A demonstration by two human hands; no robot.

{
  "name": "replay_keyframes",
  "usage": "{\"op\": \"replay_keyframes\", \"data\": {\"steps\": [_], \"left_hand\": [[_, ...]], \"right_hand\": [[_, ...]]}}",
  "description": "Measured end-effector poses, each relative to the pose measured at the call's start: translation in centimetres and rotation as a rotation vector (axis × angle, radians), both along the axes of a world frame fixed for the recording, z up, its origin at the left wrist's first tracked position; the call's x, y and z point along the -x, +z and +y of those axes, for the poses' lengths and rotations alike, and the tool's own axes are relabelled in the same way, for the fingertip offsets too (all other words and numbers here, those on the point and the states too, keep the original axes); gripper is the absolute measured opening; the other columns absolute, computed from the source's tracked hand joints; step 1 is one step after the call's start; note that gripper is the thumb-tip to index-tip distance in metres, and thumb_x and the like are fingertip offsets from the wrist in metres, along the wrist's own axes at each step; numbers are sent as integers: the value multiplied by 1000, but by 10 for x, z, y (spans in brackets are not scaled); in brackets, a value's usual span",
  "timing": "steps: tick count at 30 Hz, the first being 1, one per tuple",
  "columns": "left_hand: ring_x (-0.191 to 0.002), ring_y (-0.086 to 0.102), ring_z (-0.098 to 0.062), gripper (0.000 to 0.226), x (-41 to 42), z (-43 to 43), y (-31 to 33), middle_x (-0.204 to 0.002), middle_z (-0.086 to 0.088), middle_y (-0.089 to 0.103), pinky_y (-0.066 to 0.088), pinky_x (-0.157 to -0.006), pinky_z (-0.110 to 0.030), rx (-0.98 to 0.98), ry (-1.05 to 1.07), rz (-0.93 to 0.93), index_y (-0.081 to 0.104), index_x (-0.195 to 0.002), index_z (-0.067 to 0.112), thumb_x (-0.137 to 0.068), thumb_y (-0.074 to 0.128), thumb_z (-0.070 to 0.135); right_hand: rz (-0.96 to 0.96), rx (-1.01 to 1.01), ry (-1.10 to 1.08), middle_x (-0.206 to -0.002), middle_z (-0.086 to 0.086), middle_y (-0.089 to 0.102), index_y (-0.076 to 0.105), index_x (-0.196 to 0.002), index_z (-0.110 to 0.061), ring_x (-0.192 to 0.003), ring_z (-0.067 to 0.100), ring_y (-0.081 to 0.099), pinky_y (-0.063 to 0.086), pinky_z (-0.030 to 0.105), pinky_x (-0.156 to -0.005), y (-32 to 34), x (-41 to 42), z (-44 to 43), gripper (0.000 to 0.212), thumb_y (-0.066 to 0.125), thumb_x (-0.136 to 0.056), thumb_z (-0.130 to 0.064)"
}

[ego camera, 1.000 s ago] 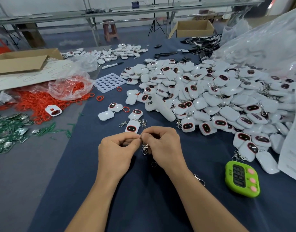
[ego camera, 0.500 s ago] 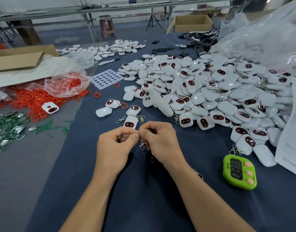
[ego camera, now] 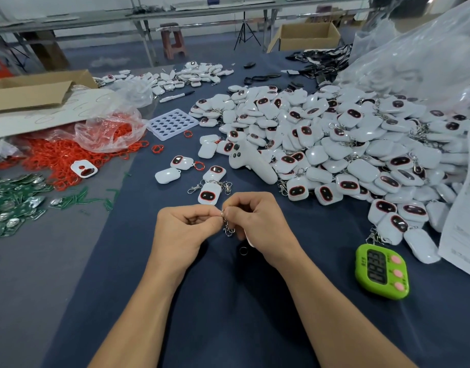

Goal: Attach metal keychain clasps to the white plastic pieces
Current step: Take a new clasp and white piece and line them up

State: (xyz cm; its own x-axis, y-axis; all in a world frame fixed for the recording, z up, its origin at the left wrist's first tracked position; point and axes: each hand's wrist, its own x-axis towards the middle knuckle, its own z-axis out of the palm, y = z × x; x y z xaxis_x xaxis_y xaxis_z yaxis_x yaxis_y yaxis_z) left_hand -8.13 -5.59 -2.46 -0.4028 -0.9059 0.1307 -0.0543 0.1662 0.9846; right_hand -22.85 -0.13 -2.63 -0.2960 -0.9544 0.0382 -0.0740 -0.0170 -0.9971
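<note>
Mid-desk, toward its near edge, the left grip [ego camera: 183,232] and right grip [ego camera: 260,227] meet, fingertips pinching a metal clasp chain [ego camera: 228,230] that dangles between them. A white sliver [ego camera: 249,242] shows under the right palm. A clasped white piece [ego camera: 209,194] lies just beyond the hands. The pile of white pieces [ego camera: 334,144] crowds the right edge, with a green timer [ego camera: 381,272] near it.

Plastic stool [ego camera: 173,39], reddish-brown, on grey-blue floor [ego camera: 215,53]. Behind stool: long metal-framed bench [ego camera: 191,7], with pale wall [ego camera: 69,2] beyond. Right of stool: black tripod [ego camera: 244,33], then open cardboard box [ego camera: 308,35]. Left of stool: brown upright support [ego camera: 46,49]. Light even, diffuse.
</note>
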Motion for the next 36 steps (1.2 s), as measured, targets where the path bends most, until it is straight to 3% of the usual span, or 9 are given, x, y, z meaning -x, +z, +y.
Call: {"op": "replay_keyframes", "data": {"steps": [6, 11, 14, 17, 20, 24, 28, 31, 36], "left_hand": [[-54, 47, -1, 14, 1, 1, -2, -56, 8, 61, 38, -53, -12, 17, 14, -29, 78, -67, 17, -69, 68, 7], [-56, 53, -8, 13, 0, -4, 0, -60, 4, 66, 44, -55, -15, -65, 291, 28, 79, -70, 20, -61, 71, 14], [-54, 54, -7, 17, -7, -11, 3, -60, 9, 68, 46, -56, -20, -73, 543, -3, 79, -71, 30, -57, 70, 23], [-47, 54, -1, 19, -18, -12, 7, -60, 18, 67, 48, -60, -23, 84, 720, -159, 74, -73, 47, -62, 66, 34], [-62, 63, 2, 16, -24, -10, 13, -64, 30, 65, 42, -64, -17, 272, 775, -336, 65, -69, 56, -69, 61, 40], [-57, 56, -10, 21, -29, -13, 8, -53, 20, 58, 32, -58, -20, 417, 726, -616, 56, -58, 42, -75, 65, 33], [-58, 56, -14, 15, -24, -17, 1, -54, 13, 60, 30, -56, -20, 433, 597, -767, 62, -63, 29, -76, 70, 27], [-62, 56, -14, 14, -19, -19, -3, -59, 13, 62, 33, -57, -21, 440, 498, -773, 64, -66, 28, -77, 72, 26], [-60, 51, -14, 18, -10, -9, -7, -59, 8, 54, 45, -56, -32, 626, 205, -798, 60, -66, 25, -75, 76, 23]], "right_hand": [[36, -2, 21, -59, 3, 60, 72, -70, -17, -51, 16, 48, 41, 29, -50, -2, 1, -1, 14, 64, -82, -17], [-38, -94, -206, -65, -3, 63, 71, -70, -21, -53, 12, 47, 40, 28, -54, 7, -2, -4, 22, 70, -77, -42], [-252, -224, -266, -66, 1, 58, 74, -81, -19, -54, 17, 42, 35, 25, -51, 20, 0, -12, 11, 64, -85, -22], [-326, -249, -140, -79, 2, 56, 74, -81, -21, -54, 14, 46, 36, 19, -45, 27, -10, -10, 44, 45, -79, 12], [-311, -227, 23, -100, 3, 67, 77, -91, -23, -78, 13, 62, 52, 22, -67, 18, -29, -1, 60, 40, -76, 23], [-275, -212, 126, -99, 3, 78, 76, -107, -19, -88, 9, 69, 55, 17, -80, 4, -45, -1, 52, 55, -82, 21], [42, -196, -7, -88, -10, 80, 77, -97, -26, -68, -3, 66, 48, 11, -59, 0, -32, -5, 35, 67, -85, 6], [150, -138, -193, -86, -14, 76, 71, -91, -29, -71, -4, 64, 45, 8, -63, -1, -14, -5, 33, 66, -85, 3], [202, -132, -272, -79, -8, 68, 55, -92, -36, -68, 13, 59, 54, 38, -68, -6, -10, -3, 24, 64, -91, -13]]}}
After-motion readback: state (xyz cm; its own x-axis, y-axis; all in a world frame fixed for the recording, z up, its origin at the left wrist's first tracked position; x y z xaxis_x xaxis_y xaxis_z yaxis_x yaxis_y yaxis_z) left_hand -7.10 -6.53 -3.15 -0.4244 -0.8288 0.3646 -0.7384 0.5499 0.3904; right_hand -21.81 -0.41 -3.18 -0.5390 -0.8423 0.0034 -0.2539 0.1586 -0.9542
